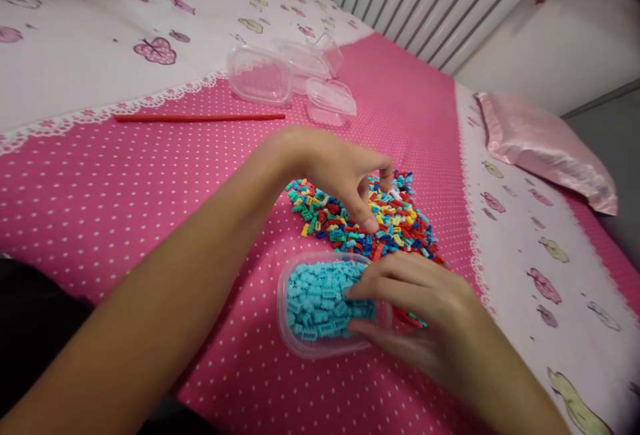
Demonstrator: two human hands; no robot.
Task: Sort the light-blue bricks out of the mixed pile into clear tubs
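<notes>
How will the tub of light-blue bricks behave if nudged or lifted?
The clear, thin-looking tub would probably flex slightly. Low and wide, it seems likelier to slide than tip. The light-blue bricks lie loose and uncovered, so a tilt may spill them.

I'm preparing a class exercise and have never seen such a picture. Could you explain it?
No machine here: a person works bare-handed, seen from a camera worn on the head. On the pink dotted bedspread lie a multicoloured pile of small pieces, a clear tub of light-blue pieces, a red stick and, farther off, some clear containers. The left hand is over the pile, its thumb and finger apart. The right hand is over one side of the tub. Whether either hand holds a piece, I cannot tell.
</notes>
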